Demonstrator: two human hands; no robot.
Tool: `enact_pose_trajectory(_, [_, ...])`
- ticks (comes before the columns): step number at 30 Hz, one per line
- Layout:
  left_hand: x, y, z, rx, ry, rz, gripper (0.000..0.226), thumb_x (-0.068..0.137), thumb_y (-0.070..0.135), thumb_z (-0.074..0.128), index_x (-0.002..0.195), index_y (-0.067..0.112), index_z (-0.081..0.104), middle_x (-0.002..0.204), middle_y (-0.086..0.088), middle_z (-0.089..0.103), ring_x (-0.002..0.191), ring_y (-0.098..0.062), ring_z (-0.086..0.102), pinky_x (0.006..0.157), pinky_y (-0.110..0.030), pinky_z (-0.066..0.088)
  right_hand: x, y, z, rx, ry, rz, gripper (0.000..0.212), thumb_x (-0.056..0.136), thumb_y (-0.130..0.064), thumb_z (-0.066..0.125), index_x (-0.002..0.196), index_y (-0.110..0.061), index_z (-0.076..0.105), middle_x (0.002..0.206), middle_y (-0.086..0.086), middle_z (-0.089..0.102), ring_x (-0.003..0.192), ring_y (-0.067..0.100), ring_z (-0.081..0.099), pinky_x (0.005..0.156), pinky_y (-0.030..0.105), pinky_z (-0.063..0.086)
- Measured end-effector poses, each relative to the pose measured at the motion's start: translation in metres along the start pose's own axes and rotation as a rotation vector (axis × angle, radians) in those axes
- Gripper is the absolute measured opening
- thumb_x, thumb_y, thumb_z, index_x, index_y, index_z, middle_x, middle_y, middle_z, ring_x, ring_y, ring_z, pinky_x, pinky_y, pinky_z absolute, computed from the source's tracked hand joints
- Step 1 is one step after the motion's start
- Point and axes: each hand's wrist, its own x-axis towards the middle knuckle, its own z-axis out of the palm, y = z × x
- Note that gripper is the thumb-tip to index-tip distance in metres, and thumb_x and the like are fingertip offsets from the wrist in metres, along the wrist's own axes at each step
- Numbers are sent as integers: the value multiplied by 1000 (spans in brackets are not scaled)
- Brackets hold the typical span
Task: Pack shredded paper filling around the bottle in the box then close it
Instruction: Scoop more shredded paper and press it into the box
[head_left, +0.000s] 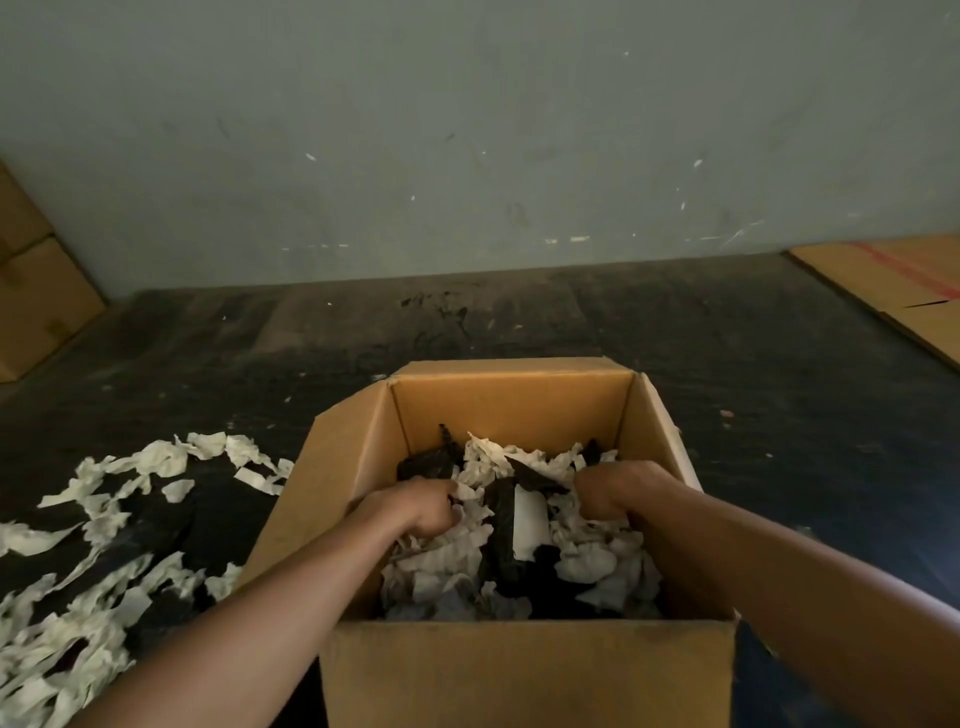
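An open cardboard box (524, 670) stands on the dark floor in front of me, its flaps up. Inside lies white and black shredded paper (441, 566). A dark bottle with a white label (527, 525) lies in the middle, half buried. Both hands are down inside the box. My left hand (426, 506) is curled into the paper left of the bottle. My right hand (610, 493) is curled into the paper on the bottle's right. Their fingertips are hidden in the filling.
A loose pile of white and black paper strips (88, 571) spreads over the floor to the left of the box. Stacked cardboard boxes (31, 291) stand at the far left. Flat cardboard (898, 286) lies at the far right. A grey wall rises behind.
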Motion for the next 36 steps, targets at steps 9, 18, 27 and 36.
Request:
enact_pose_trajectory(9, [-12, 9, 60, 76, -478, 35, 47, 102, 38, 43, 145, 18, 46, 146, -8, 49, 131, -28, 48, 107, -45, 42, -36, -18, 43, -133, -266, -152, 42, 97, -33, 50, 138, -23, 50, 132, 7, 55, 116, 25, 55, 91, 39, 43])
enact_pose_trajectory(18, [-48, 13, 26, -124, -295, 79, 38, 103, 28, 42, 138, 18, 54, 138, -6, 57, 120, -28, 58, 95, -38, 49, -48, -13, 19, 104, -169, -164, 38, 97, -33, 51, 133, -22, 55, 116, 4, 64, 91, 20, 70, 84, 38, 59])
enact_pose_trajectory(27, [-105, -24, 13, -664, 617, 301, 41, 101, 34, 45, 142, 37, 44, 147, 8, 47, 132, -12, 48, 105, -39, 46, -62, -60, -4, 344, 468, -202, 58, 98, -52, 39, 150, -28, 30, 154, 7, 37, 138, 30, 38, 110, 48, 35])
enact_pose_trajectory(36, [-189, -140, 66, -611, 929, 215, 52, 101, 38, 45, 151, 31, 31, 160, 5, 28, 144, -14, 31, 115, -37, 32, -99, -207, 16, 332, 674, -285, 68, 98, -58, 32, 156, -32, 8, 165, 8, 0, 150, 32, -2, 119, 57, 9])
